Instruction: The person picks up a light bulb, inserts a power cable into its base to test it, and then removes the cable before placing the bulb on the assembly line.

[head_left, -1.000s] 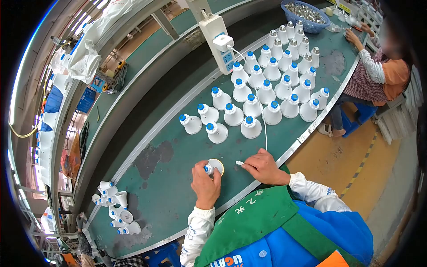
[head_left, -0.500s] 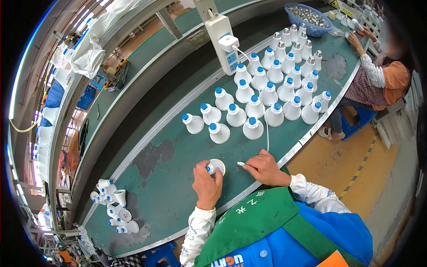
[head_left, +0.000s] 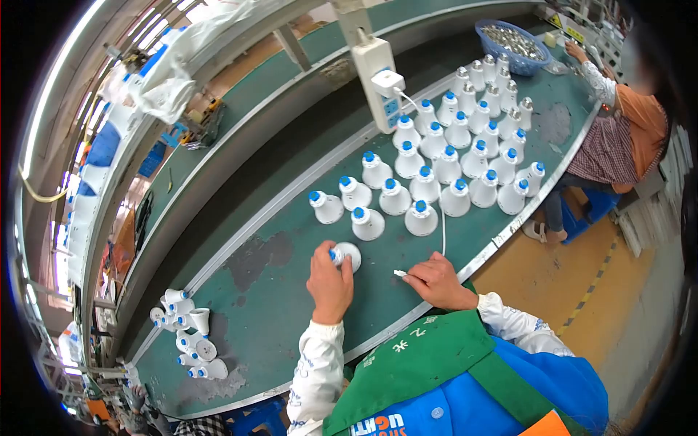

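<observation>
My left hand (head_left: 331, 285) is closed around a white bulb housing (head_left: 351, 256) with a blue cap, held at the belt surface with its wide end away from my palm. My right hand (head_left: 438, 282) pinches the small white plug (head_left: 400, 274) of a charging cable, a short gap to the right of the housing. From that hand the white cable (head_left: 444, 234) runs up among the standing housings toward a white charger (head_left: 388, 83). Rows of blue-capped housings (head_left: 421, 219) stand upright beyond both hands.
At the far end, several housings have metal caps (head_left: 526, 112), near a blue basket (head_left: 512, 49) of metal parts. More housings lie in a pile (head_left: 195, 345) at the left. A power strip (head_left: 377, 86) is on a post. A co-worker (head_left: 618, 138) sits at the right.
My left hand has moved slightly away from me with the housing, which now tips more to the left. My right hand still holds the plug. The view has shifted a little.
</observation>
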Demonstrator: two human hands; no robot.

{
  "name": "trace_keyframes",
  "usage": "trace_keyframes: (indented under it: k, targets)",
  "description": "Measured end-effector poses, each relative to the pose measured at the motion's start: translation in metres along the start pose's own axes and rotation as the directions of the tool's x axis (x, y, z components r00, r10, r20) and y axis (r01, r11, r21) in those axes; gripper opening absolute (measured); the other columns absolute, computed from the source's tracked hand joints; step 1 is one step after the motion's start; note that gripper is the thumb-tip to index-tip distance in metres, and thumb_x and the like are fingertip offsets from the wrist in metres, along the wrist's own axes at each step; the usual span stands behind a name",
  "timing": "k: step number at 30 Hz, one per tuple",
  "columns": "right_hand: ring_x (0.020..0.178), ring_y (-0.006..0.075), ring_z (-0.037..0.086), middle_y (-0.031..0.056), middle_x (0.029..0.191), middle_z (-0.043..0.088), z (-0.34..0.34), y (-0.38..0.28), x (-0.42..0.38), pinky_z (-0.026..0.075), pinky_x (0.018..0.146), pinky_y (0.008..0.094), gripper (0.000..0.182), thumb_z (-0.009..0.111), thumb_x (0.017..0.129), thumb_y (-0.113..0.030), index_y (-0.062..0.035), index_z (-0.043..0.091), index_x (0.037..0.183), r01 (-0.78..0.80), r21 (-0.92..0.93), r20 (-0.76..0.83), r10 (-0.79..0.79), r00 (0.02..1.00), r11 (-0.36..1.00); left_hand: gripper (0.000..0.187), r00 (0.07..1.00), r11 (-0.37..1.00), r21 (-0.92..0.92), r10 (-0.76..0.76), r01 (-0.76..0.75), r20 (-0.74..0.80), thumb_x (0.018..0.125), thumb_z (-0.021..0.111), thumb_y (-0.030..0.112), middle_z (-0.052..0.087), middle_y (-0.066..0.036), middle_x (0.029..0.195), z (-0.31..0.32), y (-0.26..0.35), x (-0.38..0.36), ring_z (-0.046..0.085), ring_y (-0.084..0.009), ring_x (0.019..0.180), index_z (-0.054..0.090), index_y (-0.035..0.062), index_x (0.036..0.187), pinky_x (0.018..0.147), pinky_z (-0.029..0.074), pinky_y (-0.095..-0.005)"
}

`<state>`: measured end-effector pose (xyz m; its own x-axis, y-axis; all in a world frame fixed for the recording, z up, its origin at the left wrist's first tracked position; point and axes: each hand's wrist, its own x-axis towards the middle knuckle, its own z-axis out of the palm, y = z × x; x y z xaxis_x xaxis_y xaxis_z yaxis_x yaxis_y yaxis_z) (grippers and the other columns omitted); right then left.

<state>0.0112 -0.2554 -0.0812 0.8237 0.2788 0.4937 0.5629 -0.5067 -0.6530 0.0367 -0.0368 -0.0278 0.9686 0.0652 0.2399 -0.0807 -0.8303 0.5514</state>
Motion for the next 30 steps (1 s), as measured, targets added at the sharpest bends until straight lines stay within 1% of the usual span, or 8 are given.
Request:
trace_keyframes:
  k: [5,7,10,14,20,24,27,30]
  targets:
    - [0.054,0.0255,0.054,0.0062,0.058,0.056,0.006,0.002,0.000,0.034,0.061,0.0376,0.018,0.068,0.080,-0.016,-0.0078,0.060,0.066,-0.002,-0.018,-0.014,0.002,1.000,1.000,0.052,0.999,0.997,-0.075,0.018,-0.021,-0.038,0.082,0.066,0.017,0.053,-0.016,0.124,0.024,-0.025,0.044,0.053,-0.0334,0.112,0.045,0.0058,0.128,0.087,0.047,-0.0417]
    - [0.055,0.0252,0.054,0.0060,0.059,0.058,0.004,-0.003,0.001,0.033,0.062,0.0376,0.016,0.068,0.079,-0.014,-0.0075,0.060,0.066,-0.036,-0.020,0.002,0.036,0.999,0.999,0.061,0.976,0.952,-0.234,0.172,-0.199,-0.131,0.078,0.069,0.015,0.046,-0.019,0.133,0.018,-0.030,0.043,0.047,-0.0354,0.121,0.042,0.0052,0.132,0.097,0.042,-0.0411]
    - [0.053,0.0255,0.052,0.0061,0.060,0.058,0.002,-0.006,0.004,0.033,0.061,0.0366,0.014,0.068,0.077,-0.010,-0.0065,0.060,0.067,-0.045,-0.021,0.020,0.045,0.999,0.999,0.068,0.905,0.955,0.000,0.281,-0.297,-0.318,0.076,0.072,0.012,0.040,-0.020,0.138,-0.028,-0.048,0.028,0.041,-0.0373,0.126,0.040,0.0023,0.134,0.105,0.033,-0.0425]
    - [0.051,0.0245,0.049,0.0056,0.056,0.055,0.002,-0.010,0.007,0.031,0.060,0.0360,0.013,0.067,0.077,-0.008,-0.0060,0.060,0.066,-0.067,-0.038,0.024,0.068,0.997,0.997,0.070,0.822,0.980,0.187,0.054,0.065,-0.567,0.071,0.072,0.010,0.044,-0.020,0.134,-0.099,-0.144,-0.016,0.040,-0.0381,0.125,0.041,0.0013,0.133,0.106,0.030,-0.0467]
    - [0.047,0.0238,0.042,0.0050,0.051,0.048,0.006,-0.009,0.009,0.029,0.058,0.0353,0.015,0.067,0.077,-0.009,-0.0066,0.059,0.065,-0.076,-0.039,0.026,0.077,0.997,0.996,0.071,0.703,0.812,0.231,-0.277,0.536,-0.655,0.070,0.065,0.000,0.045,-0.026,0.132,-0.180,-0.353,-0.077,0.040,-0.0423,0.124,0.035,-0.0060,0.135,0.106,0.030,-0.0449]
    - [0.047,0.0250,0.040,0.0050,0.050,0.047,0.008,-0.003,0.006,0.029,0.057,0.0360,0.016,0.067,0.077,-0.010,-0.0071,0.058,0.064,-0.055,-0.081,0.020,0.056,0.998,0.995,0.070,0.685,0.676,0.248,-0.514,0.694,-0.517,0.073,0.072,0.008,0.048,-0.024,0.127,-0.195,-0.361,-0.074,0.044,-0.0421,0.119,0.040,0.0003,0.134,0.100,0.036,-0.0471]
    - [0.047,0.0258,0.040,0.0051,0.050,0.047,0.009,-0.006,0.006,0.029,0.057,0.0365,0.016,0.067,0.077,-0.010,-0.0074,0.058,0.064,-0.067,-0.081,-0.002,0.067,0.998,0.994,0.066,0.619,0.547,0.293,-0.658,0.784,-0.429,0.072,0.077,0.018,0.051,-0.020,0.122,-0.198,-0.300,-0.056,0.048,-0.0405,0.113,0.046,0.0073,0.130,0.094,0.039,-0.0486]
    - [0.049,0.0256,0.043,0.0054,0.051,0.049,0.008,-0.005,0.006,0.029,0.056,0.0369,0.016,0.067,0.077,-0.011,-0.0076,0.059,0.065,-0.060,-0.085,0.004,0.060,0.998,0.995,0.060,0.768,0.721,0.309,-0.477,0.621,-0.428,0.071,0.078,0.023,0.055,-0.018,0.113,-0.172,-0.307,-0.067,0.054,-0.0378,0.105,0.051,0.0083,0.123,0.087,0.044,-0.0455]
